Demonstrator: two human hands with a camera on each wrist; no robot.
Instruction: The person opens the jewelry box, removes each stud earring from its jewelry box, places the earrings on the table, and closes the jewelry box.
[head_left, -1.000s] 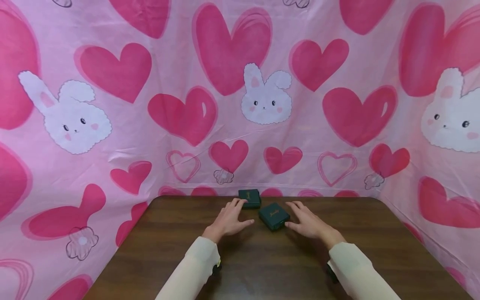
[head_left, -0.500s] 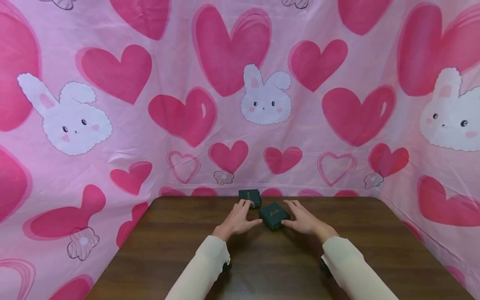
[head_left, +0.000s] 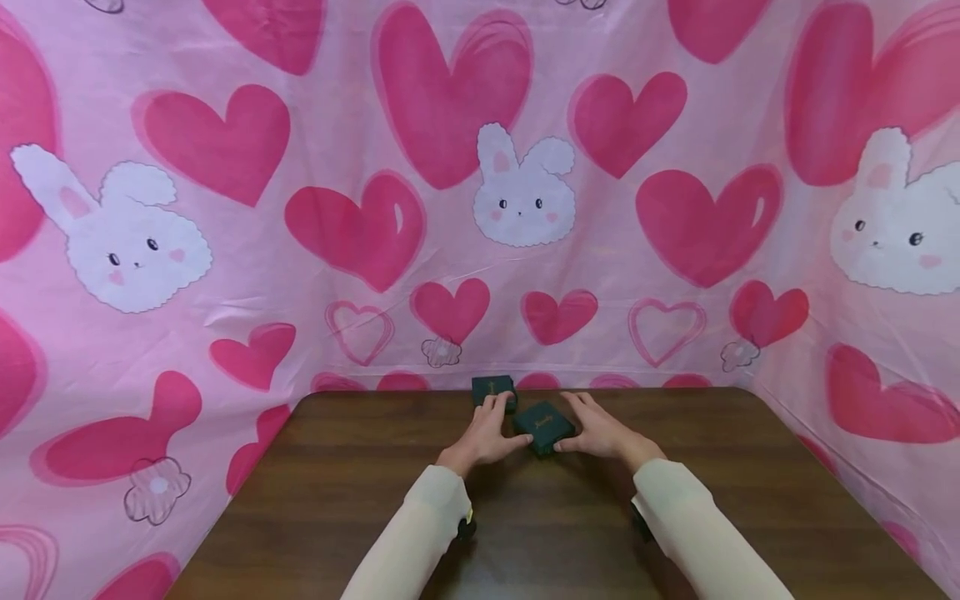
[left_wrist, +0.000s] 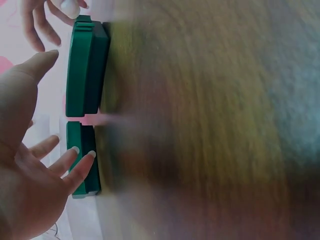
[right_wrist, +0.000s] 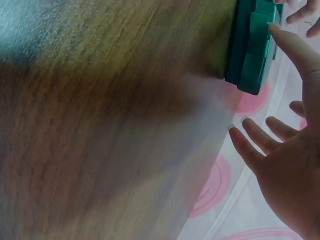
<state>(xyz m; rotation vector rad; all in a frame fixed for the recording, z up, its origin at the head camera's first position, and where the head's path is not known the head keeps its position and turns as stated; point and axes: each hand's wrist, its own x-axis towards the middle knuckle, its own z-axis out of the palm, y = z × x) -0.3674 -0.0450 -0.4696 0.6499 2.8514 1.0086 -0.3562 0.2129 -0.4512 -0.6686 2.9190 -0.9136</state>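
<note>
Two small dark green square boxes with gold lettering on their lids lie on the table. The nearer box (head_left: pixel 543 423) sits turned at an angle between my hands. Behind it and to the left is the farther box (head_left: pixel 489 386), partly hidden by my left fingers. My left hand (head_left: pixel 486 433) has spread fingers, its thumb by the nearer box's left side and its fingertips before the farther box (left_wrist: pixel 74 134). On the other side, my right hand (head_left: pixel 606 435) holds its thumb at the nearer box's (right_wrist: pixel 256 60) front right edge, fingers extended beyond. Neither hand grips a box.
The brown wooden table (head_left: pixel 540 533) reaches back to a pink cloth (head_left: pixel 525 267) printed with hearts and rabbits, which hangs behind and on both sides. The farther box lies close to the table's back edge.
My left hand has moved right, from beside the farther box toward the nearer one. My right hand has shifted slightly left, so both hands are closer together. The boxes stay put on the table.
</note>
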